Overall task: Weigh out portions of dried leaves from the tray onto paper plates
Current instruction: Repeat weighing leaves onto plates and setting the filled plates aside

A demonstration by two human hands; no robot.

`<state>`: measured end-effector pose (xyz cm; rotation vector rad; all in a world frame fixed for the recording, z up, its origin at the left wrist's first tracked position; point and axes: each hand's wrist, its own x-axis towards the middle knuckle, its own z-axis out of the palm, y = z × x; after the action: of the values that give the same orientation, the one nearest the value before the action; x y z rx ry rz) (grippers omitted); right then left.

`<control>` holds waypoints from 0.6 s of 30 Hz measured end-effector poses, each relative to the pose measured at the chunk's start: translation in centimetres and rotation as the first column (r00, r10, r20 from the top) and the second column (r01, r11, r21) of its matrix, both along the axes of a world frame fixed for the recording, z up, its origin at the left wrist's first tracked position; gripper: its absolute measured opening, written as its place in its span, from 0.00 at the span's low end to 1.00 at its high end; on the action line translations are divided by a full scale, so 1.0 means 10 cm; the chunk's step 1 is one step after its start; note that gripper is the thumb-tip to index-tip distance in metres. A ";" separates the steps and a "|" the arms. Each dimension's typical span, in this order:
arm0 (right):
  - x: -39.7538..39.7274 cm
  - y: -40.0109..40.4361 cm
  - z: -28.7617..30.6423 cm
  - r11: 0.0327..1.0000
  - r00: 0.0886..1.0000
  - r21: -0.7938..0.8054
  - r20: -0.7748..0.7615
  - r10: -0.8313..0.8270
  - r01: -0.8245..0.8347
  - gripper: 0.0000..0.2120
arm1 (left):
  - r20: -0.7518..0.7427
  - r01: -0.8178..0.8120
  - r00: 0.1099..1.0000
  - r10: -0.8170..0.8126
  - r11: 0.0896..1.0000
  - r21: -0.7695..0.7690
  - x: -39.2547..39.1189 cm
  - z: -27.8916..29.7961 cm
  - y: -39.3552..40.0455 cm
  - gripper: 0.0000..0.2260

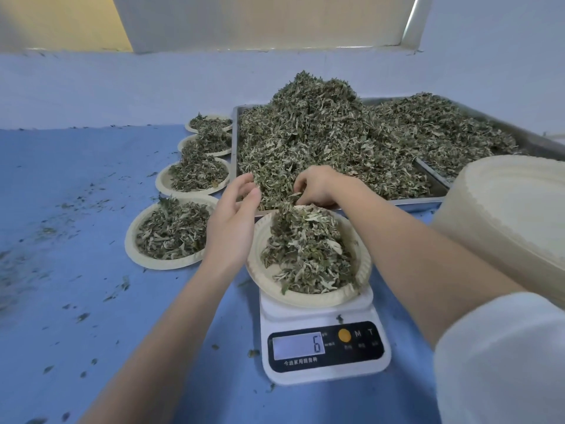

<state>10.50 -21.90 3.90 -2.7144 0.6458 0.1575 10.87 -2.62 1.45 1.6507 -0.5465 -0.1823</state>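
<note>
A paper plate heaped with dried leaves sits on a white digital scale; its display shows the digit 6. Behind it lies a metal tray piled high with dried leaves. My right hand curls its fingers into the leaves at the tray's front edge, just above the plate's far rim. My left hand hovers with relaxed fingers beside the plate's left rim, holding nothing I can see.
Several filled paper plates line up to the left of the tray on the blue table. A tall stack of unused paper plates stands at the right. A second tray of leaves lies behind. Leaf crumbs litter the table.
</note>
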 end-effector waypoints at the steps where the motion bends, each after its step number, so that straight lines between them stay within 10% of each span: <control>1: -0.01 -0.02 0.03 0.996 0.998 0.079 0.056 -0.039 0.035 0.12 | 0.002 -0.006 1.000 0.006 1.000 -0.002 0.01 0.01 -0.01 0.13; 11: -0.25 0.11 0.41 0.910 0.860 0.393 0.412 -0.302 0.131 0.06 | -0.017 -0.019 1.000 0.019 1.000 0.017 -0.04 0.08 -0.07 0.15; 18: -0.77 0.37 0.67 0.945 0.908 0.328 0.394 -0.145 0.008 0.10 | -0.054 -0.035 0.998 0.036 0.999 0.012 -0.13 0.11 -0.04 0.11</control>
<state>2.79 -18.16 10.64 -2.2987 0.5432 -0.3046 9.57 -3.00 2.58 1.6605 -0.4752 -0.2039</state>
